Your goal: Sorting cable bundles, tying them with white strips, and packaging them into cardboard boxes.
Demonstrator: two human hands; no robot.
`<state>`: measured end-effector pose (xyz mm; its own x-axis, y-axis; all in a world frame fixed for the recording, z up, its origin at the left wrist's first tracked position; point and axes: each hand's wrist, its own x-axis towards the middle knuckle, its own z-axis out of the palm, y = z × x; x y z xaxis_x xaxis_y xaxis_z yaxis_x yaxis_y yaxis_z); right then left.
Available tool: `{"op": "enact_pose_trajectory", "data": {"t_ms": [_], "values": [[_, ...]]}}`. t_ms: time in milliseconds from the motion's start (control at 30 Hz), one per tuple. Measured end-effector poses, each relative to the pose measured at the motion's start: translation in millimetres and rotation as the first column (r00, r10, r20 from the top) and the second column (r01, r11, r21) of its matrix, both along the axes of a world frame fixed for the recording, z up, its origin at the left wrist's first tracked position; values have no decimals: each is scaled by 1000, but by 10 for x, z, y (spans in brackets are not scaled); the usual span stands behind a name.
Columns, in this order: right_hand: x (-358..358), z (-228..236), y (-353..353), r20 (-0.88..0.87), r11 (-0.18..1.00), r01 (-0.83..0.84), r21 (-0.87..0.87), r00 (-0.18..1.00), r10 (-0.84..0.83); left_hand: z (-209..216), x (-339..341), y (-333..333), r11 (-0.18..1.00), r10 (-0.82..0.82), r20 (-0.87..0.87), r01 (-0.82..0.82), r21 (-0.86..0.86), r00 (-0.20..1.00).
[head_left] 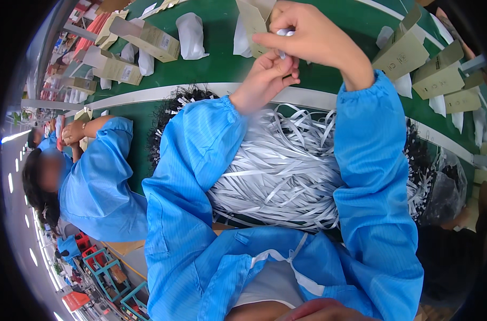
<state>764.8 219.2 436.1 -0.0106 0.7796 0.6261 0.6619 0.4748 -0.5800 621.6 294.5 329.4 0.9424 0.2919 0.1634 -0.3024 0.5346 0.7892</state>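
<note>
Both my hands meet over the green work surface, beside an open beige carton (255, 27). A small shiny whitish piece (284, 35) shows between the fingers of my right hand (321, 43), which are closed on it. Just below, the curled fingertips of my left hand (266, 77) close at the lower end of this piece. Its full shape is hidden by the fingers. Under my forearms lies a large heap of flat silver-white straps (278, 174) with black ends at both sides.
More open beige cartons (152, 41) and white wrapped items (192, 36) stand along the green belt (216, 64). Other cartons (438, 72) line its right side. A pale rail (307, 99) edges the belt. At left, a co-worker in a blue smock (101, 182) works close by.
</note>
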Motion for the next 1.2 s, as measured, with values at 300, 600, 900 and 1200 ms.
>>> {"op": "enact_pose_trajectory", "data": {"t_ms": [300, 600, 900, 1200], "values": [[48, 291, -123, -293, 952, -305, -17, 912, 287, 21, -182, 50, 939, -19, -4, 19, 343, 1000], [18, 564, -390, -663, 977, 214, -15, 729, -170, -66, -194, 80, 349, 473, 394, -578, 737, 788], [129, 461, -280, -464, 869, 495, -10, 767, -443, -44, 155, 170, -282, 665, 648, -679, 678, 371], [81, 764, -560, -677, 936, 208, -284, 647, -350, -89, 171, 182, 329, 605, 287, -561, 760, 743]]}}
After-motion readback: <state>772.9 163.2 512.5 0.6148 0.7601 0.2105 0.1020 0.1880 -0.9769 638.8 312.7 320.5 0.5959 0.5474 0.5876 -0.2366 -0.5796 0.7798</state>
